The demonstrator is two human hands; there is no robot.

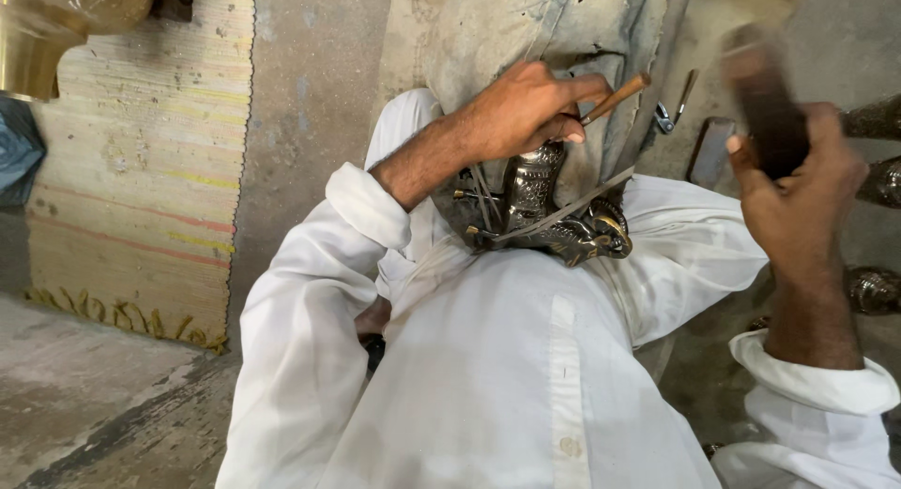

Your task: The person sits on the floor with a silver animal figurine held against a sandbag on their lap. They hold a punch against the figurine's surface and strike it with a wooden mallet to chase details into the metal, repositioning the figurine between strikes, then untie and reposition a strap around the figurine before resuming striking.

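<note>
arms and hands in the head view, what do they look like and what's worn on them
Both arms wear long, loose white sleeves with buttoned cuffs pushed back from the wrists. The left hand and right hand are bare, with no gloves, rings or watch visible. The sleeves match the white shirt.

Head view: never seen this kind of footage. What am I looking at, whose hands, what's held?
There is one picture, from a camera worn on a person's head and looking down, so the white-clothed body filling the frame is the wearer's own. No machine is involved; the work is done with bare hands.

The left hand pinches a thin wooden-handled tool, its tip hidden against an ornate dark metal piece. That piece rests on the lap against a grey cloth-covered pad.

The right hand is raised, gripping a dark block-shaped striker, blurred by motion.

The person sits on a concrete floor. A striped mat lies to the left, and more dark metal pieces to the right.
</note>
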